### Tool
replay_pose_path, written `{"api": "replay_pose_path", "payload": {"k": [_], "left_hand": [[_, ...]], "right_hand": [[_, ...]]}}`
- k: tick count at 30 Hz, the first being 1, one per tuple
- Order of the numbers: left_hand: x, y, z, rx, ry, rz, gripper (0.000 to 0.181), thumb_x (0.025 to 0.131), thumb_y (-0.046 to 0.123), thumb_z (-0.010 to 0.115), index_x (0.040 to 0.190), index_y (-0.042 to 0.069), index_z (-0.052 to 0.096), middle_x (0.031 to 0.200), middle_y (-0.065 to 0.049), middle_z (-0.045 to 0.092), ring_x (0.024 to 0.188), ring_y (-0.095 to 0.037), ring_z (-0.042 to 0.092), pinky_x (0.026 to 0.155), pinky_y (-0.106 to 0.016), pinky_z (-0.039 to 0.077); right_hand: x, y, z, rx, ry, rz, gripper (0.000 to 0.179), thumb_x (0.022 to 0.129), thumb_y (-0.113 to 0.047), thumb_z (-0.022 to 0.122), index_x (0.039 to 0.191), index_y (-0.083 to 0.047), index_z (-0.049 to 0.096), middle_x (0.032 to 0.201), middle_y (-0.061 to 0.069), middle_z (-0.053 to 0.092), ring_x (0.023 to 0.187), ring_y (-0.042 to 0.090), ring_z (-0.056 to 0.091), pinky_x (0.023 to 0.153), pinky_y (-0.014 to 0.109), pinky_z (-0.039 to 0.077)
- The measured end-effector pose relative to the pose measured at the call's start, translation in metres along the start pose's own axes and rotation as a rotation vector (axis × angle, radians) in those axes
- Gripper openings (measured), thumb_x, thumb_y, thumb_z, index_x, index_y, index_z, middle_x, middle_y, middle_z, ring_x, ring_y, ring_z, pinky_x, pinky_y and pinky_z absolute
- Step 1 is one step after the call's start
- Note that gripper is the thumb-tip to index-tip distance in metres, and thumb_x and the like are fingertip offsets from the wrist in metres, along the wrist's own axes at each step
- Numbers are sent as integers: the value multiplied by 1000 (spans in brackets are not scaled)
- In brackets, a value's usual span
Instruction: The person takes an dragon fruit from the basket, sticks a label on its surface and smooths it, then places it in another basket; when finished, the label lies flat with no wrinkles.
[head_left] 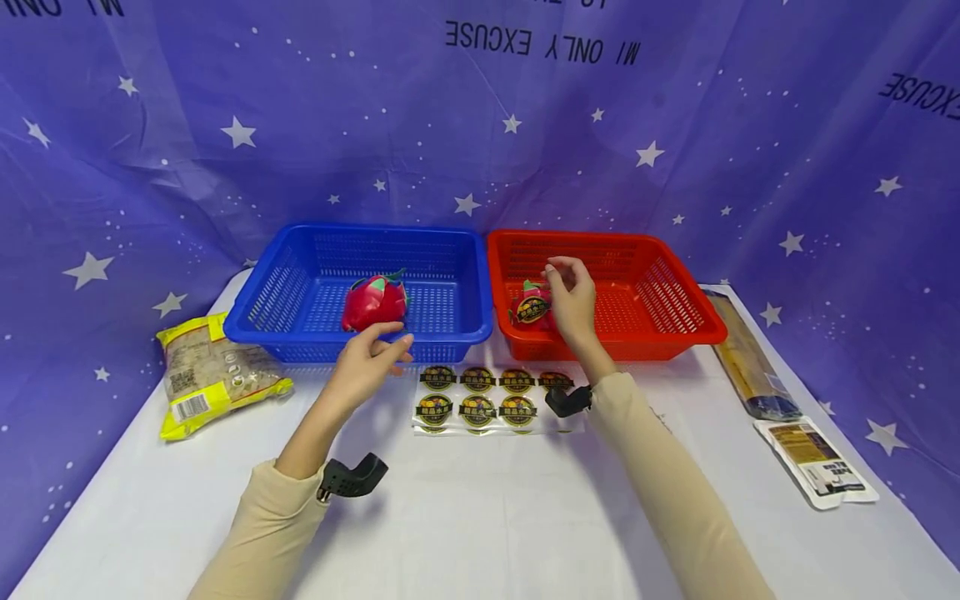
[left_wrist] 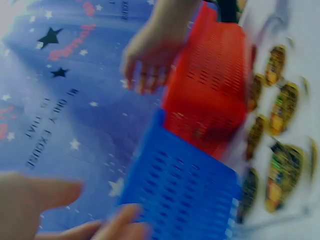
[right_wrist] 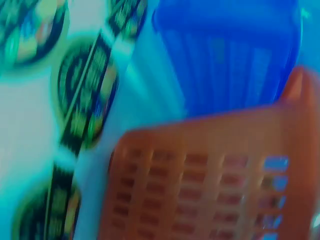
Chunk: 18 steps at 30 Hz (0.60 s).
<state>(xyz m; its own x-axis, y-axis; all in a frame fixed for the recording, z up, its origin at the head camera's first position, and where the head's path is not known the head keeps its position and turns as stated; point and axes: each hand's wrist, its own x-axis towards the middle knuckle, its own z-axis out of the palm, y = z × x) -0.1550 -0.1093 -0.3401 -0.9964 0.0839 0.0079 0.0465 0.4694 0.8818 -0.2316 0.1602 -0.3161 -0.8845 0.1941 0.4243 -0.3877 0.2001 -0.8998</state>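
In the head view a pink dragon fruit (head_left: 374, 303) lies in the blue basket (head_left: 459, 336). My left hand (head_left: 365, 364) is at that basket's front rim, its fingers loosely bent with nothing between them. A second dragon fruit (head_left: 521, 315), bearing a round black-and-gold sticker (head_left: 533, 309), sits at the left end of the red basket (head_left: 667, 340). Over this basket, just right of the stickered fruit, is my right hand (head_left: 573, 302), its fingers relaxed and holding nothing. The left wrist view shows the right hand (left_wrist: 156, 55) beside the red basket's rim, its fingers hanging down.
A clear sheet of round stickers (head_left: 477, 397) lies in front of the baskets. To the left is a yellow-edged bag (head_left: 217, 371). On the right lie a long brown packet (head_left: 750, 358) and a white-edged pouch (head_left: 816, 461). A purple starry curtain (head_left: 420, 108) hangs behind.
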Motion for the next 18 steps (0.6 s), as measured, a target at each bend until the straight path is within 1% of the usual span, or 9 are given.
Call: {"api": "replay_pose_path", "payload": {"k": [2,5,7,8,11,12,13,15,18], "left_hand": [[-2,-8,-4,-18,113,-31,46,90,39,51,127,11,49,84,-13,69,64,-13,60,62,-27,45],[-4,-18,-5,-30,288,-68,42,89,42,52,121,15,55,73,-7,63,58,-12,52,53,-25,40],[-4,-23,-4,-30,376,-87,45,88,45,52,122,16,54,76,-6,60,61,-14,49,53,-26,38],[-4,-25,-3,-28,411,-92,48,87,47,52,124,16,52,83,-8,59,66,-16,50,55,-27,38],[-4,-31,-2,-41,469,-127,61,85,53,51,132,16,40,110,-18,47,81,-24,49,65,-33,40],[-4,-33,-1,-55,473,-142,66,84,55,52,135,18,34,122,-22,38,94,-29,50,73,-37,42],[-4,-34,-1,-67,479,-156,70,82,56,53,137,20,30,129,-24,29,104,-33,46,80,-42,42],[-4,-37,-1,-85,485,-189,79,79,59,56,141,26,19,137,-27,11,118,-42,37,92,-52,37],[-3,-40,-1,-95,487,-210,93,74,63,58,144,35,3,144,-25,-15,134,-48,9,103,-62,22]], "right_hand": [[-6,-7,7,-5,-27,-14,22,92,-5,48,107,9,52,86,14,58,66,4,58,76,47,49],[-11,-11,18,9,-95,-13,24,92,-8,49,109,8,52,91,25,59,72,18,61,70,32,52],[-14,-11,26,30,-164,10,25,92,-10,50,111,6,52,95,29,59,75,23,60,66,25,49],[-17,-13,31,37,-197,22,26,92,-10,50,112,6,52,97,30,58,78,28,60,65,23,48],[-23,-8,46,68,-287,51,28,92,-12,51,114,5,51,101,30,59,84,31,60,70,28,49],[-26,-9,51,69,-310,62,29,92,-11,51,115,5,51,102,30,59,87,32,60,73,32,50],[-29,-11,56,61,-329,64,29,92,-11,51,115,6,51,102,29,60,89,33,60,76,37,50],[-33,-7,66,64,-364,53,28,92,-12,51,115,3,52,103,27,61,93,36,59,80,43,49],[-39,-12,78,35,-418,45,26,92,-16,52,114,-2,54,101,23,62,93,32,60,83,43,49]]}}
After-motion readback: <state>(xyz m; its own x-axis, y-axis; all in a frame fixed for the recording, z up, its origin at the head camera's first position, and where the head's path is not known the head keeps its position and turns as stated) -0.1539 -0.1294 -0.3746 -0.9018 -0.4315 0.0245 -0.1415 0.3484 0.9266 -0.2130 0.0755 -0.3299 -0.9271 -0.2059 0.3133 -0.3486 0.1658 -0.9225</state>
